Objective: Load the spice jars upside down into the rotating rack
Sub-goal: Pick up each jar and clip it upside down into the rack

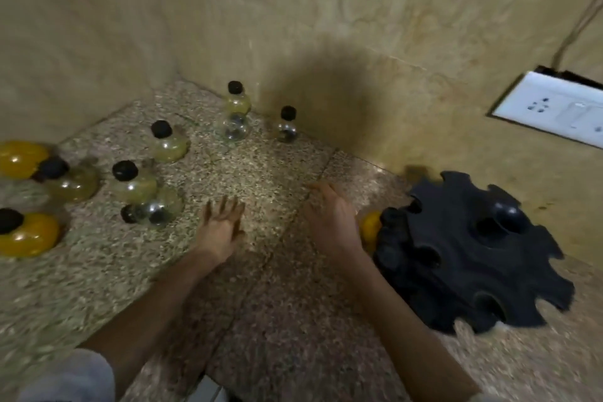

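Observation:
A black rotating rack point(470, 251) with notched rim and round holes stands at the right of the speckled counter. An orange-filled jar point(370, 226) sits against the rack's left side. My right hand point(329, 222) is beside that jar, fingers apart; whether it touches the jar is unclear. My left hand point(222, 225) hovers open over the counter's middle, holding nothing. Several black-capped jars stand at the left: a yellowish jar point(132, 183), a clear jar lying on its side point(153, 210), two orange jars point(27, 233) point(19, 158), and a tall stacked jar point(235, 116) near the wall.
The counter point(267, 179) ends in a corner of beige walls. A small clear jar point(287, 127) stands against the back wall. A white socket plate point(551, 108) with a cable is on the right wall. The image is motion-blurred.

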